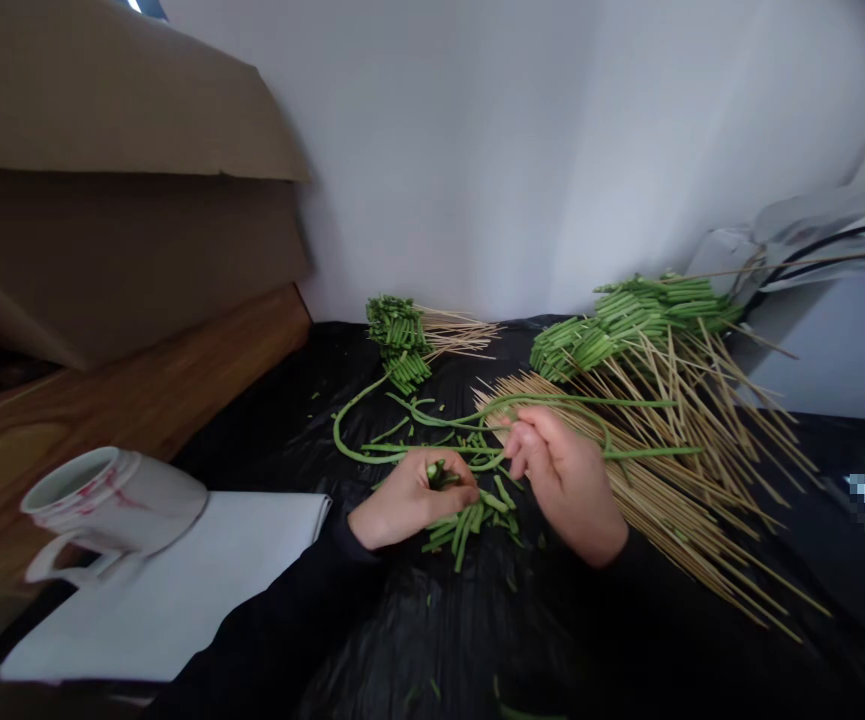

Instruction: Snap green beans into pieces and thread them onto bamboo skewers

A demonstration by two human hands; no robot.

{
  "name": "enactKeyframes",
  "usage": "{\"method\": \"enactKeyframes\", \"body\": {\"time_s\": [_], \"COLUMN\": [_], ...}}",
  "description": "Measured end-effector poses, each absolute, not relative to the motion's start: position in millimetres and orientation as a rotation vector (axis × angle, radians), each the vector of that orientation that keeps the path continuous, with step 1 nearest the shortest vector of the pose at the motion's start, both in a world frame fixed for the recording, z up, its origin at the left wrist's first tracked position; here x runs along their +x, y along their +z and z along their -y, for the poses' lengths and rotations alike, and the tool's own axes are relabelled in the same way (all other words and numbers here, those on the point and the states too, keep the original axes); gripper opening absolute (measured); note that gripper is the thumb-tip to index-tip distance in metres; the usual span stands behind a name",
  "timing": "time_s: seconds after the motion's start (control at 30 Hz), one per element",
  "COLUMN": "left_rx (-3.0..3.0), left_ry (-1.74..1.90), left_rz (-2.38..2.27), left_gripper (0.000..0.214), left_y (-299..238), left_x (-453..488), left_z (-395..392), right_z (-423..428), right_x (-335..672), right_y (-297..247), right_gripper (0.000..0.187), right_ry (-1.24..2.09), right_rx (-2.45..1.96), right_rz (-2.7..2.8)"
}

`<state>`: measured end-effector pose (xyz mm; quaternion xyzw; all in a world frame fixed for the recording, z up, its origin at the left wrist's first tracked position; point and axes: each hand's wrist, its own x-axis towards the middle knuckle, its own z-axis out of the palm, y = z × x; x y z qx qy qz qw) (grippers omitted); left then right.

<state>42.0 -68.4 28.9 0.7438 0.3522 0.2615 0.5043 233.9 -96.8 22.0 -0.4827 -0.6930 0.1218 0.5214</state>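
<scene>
Hands at work over a black-covered bench [417, 640], with long green beans and pale sticks spread around them. The left hand [413, 500] curls about several short bean pieces [439, 475], their ends showing between thumb and fingers. The right hand [571, 480], just to its right, has thumb and fingertips drawn together beside a bean strand; whether they grip it cannot be told. The long beans [649, 453] lie in loops on the far side of both hands and reach right, across the loose sticks [672, 530]. A heap of cut pieces [463, 530] rests between the hands and slightly nearer. Far left and far right stand the left bundle [394, 335] and the right bundle [642, 320], green lengths with sticks projecting from them.

The step appears to be the parting of long beans into short lengths. Good practice would be to match each new length to those already in the left hand, to keep their ends level, to part the strand close to the fingertips for a clean break, and to draw it free of the sticks without dragging them.
</scene>
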Motion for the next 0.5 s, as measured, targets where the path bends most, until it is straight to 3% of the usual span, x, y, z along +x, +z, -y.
{"method": "enactKeyframes", "body": {"time_s": [0.2, 0.33, 0.5], "left_rx": [1.944, 1.820, 1.685], "left_ry": [0.352, 0.681, 0.961], "left_rz": [-0.633, -0.826, -1.008], "left_gripper": [0.018, 0.017, 0.032], "left_y": [33, 30, 28], "left_x": [39, 39, 38], "left_z": [72, 66, 62], "right_z": [95, 99, 102], "right_x": [241, 234, 227], "right_y": [26, 21, 15], "right_gripper": [0.024, 0.036, 0.044], "right_ry": [-0.029, -0.076, -0.128], "right_rx": [-1.150, -1.172, -1.199], "right_rz": [1.784, 1.996, 2.172]}}
